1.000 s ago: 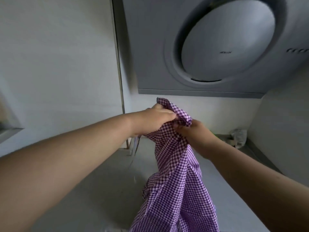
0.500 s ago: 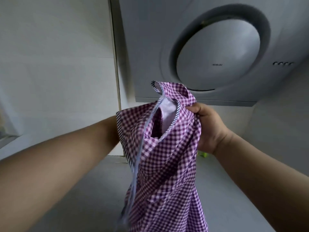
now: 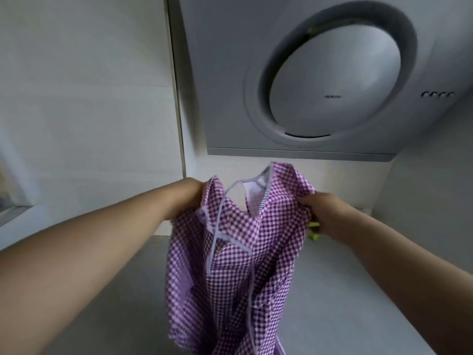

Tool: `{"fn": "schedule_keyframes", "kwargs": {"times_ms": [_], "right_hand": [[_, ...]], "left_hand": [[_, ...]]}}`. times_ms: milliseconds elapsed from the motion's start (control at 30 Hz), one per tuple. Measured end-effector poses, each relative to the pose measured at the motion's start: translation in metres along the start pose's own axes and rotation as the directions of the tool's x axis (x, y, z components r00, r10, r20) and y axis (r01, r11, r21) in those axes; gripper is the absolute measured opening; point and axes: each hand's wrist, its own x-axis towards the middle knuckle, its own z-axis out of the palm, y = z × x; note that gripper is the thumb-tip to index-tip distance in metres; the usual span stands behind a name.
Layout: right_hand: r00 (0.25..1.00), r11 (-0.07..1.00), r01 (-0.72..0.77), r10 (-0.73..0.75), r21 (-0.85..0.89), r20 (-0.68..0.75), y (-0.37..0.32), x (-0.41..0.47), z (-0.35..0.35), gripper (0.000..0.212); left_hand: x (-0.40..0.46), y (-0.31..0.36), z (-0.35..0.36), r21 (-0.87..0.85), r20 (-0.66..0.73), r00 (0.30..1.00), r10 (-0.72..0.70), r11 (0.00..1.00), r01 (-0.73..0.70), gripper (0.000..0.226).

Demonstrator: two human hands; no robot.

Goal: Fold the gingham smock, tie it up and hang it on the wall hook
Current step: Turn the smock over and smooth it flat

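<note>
I hold the gingham smock [image 3: 230,252] up in the air in front of me, above the grey table [image 3: 345,290] and below the grey range hood [image 3: 307,73]; my two arms reach forward with the cloth spread between them; my right hand [image 3: 323,213] closes its grip on the smock's upper right edge, fingers curled round a bunched fold of the purple-and-white check; my left hand [image 3: 194,196] goes in behind the upper left edge, and the cloth covers its fingers, so I cannot tell how that grip stands; the top of the smock gapes open between my hands, showing a white lining and a dark striped trim along the rim; a thin pale tie [image 3: 217,234] runs down the front of the cloth from the opening; the rest of the smock hangs loose and rumpled toward the near edge of the table and out of view at the bottom; a small yellow-green thing [image 3: 314,230] shows just beside my right wrist, toward the far right corner of the table, too hidden to name; a white wall panel [image 3: 89,98] fills the left side.
</note>
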Motion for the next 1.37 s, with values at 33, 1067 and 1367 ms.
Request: {"fn": "schedule_keyframes", "kwargs": {"times_ms": [33, 1067, 1367], "right_hand": [[0.998, 0.999, -0.042, 0.04, -0.031, -0.046, 0.009, 0.006, -0.008, 0.016], [0.966, 0.458, 0.233, -0.005, -0.858, 0.26, 0.072, 0.004, 0.081, 0.028], [0.996, 0.278, 0.088, -0.011, -0.956, 0.089, 0.122, 0.035, 0.042, 0.005]], "left_hand": [[0.008, -0.008, -0.007, 0.118, -0.013, 1.0, -0.022, 0.993, 0.024, 0.039], [0.007, -0.028, 0.031, 0.667, 0.248, 0.932, 0.263, 0.652, -0.361, 0.033], [0.016, -0.068, -0.004, 0.778, 0.167, 0.973, 0.161, 0.584, -0.231, 0.035]]}}
